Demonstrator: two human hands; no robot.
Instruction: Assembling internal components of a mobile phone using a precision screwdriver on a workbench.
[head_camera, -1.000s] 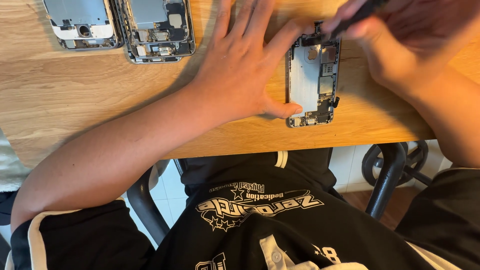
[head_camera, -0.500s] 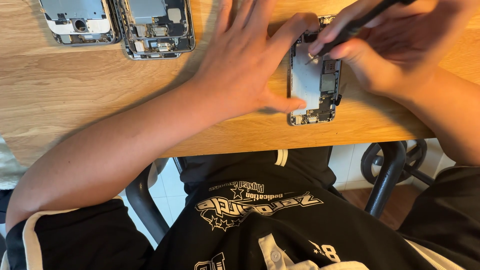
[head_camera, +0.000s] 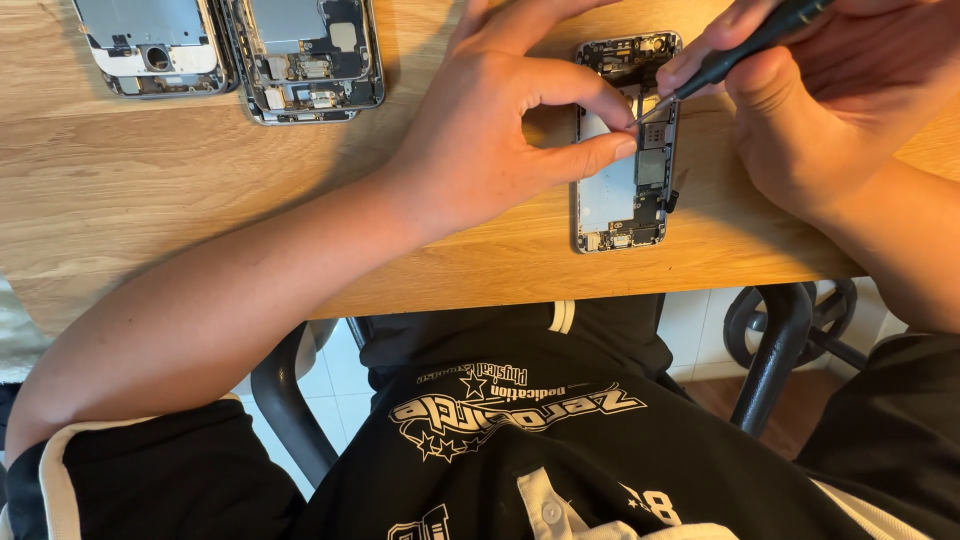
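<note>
Probably a home repair desk: wooden table (head_camera: 150, 200), opened phones (head_camera: 300, 60).

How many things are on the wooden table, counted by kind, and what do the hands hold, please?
Opened phone bodies: 3, namely one under the hands, one at top middle and one at top left.
Screwdrivers: 1, a dark one in the right hand, tip at the phone under the hands.
The left hand steadies that phone.
Total: 4 things.
</note>
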